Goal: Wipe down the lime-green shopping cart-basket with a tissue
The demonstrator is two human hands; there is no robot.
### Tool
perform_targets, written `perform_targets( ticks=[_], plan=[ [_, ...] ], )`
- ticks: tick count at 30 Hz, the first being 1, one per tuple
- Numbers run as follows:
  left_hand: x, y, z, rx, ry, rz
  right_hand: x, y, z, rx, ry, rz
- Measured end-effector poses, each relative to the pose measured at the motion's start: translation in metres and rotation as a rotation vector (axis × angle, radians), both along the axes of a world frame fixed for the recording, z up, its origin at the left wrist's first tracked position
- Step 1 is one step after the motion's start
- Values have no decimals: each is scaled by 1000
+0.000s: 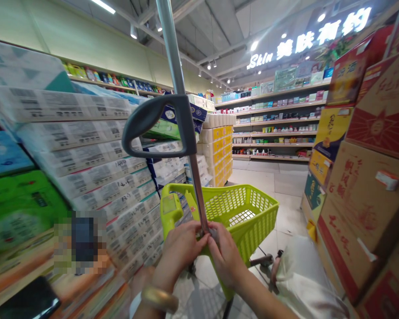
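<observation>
A straight metal pole (199, 190) with a dark grey loop-shaped handle (159, 153) stands nearly upright before me, leaning slightly left at its top. Its upper end runs out of view. My left hand (182, 243) is closed at the pole's lower part, thumb and fingers pressed to it. From the other side, my right hand (224, 250) pinches the same spot, its thumb close to the left one. Exactly what lies under the fingertips is hidden. Just behind the hands is a lime-green shopping basket cart (259, 217), with no goods visible in its basket.
Stacked white tissue packs (86, 133) rise on the left, beside a black phone-like object (29, 299) on orange packs. Cardboard cartons (355, 212) line the right side. Product shelves (275, 119) stand at the back. Light-coloured clothing (306, 270) shows at lower right.
</observation>
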State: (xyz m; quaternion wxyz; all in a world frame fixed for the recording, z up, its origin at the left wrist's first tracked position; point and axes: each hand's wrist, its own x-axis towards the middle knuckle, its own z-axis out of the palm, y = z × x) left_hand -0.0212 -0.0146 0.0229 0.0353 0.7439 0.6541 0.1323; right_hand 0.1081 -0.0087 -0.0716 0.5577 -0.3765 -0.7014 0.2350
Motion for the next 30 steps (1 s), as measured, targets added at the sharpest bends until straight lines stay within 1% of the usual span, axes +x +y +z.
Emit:
perform_targets(
  ticks=[3, 5, 7, 10, 13, 16, 20, 23, 27, 30],
  plan=[
    [-2, 2, 2, -2, -13, -6, 7, -8, 5, 84, -47, -144],
    [-4, 4, 2, -12, -12, 7, 15, -13, 16, 151, -54, -241],
    [-7, 5, 3, -23, -13, 13, 23, -18, 33, 219, -77, -298],
    [-9, 7, 4, -35, -2, 26, 32, -22, 59, 300, -147, -300],
    [-10, 8, 4, -28, 6, 26, 34, -23, 73, 319, -193, -235],
    [-9, 7, 7, -17, 8, 8, 34, -22, 76, 311, -224, -170],
    [-7, 5, 12, -48, 34, 36, 34, -21, 74, 282, -241, -143],
    [-6, 4, 14, -80, 46, 55, 34, -22, 74, 248, -222, -97],
    [-7, 7, 13, -98, 68, 83, 36, -20, 75, 288, -201, -122],
    [-11, 8, 9, -80, 57, 68, 36, -12, 68, 302, -135, -108]
  ],
)
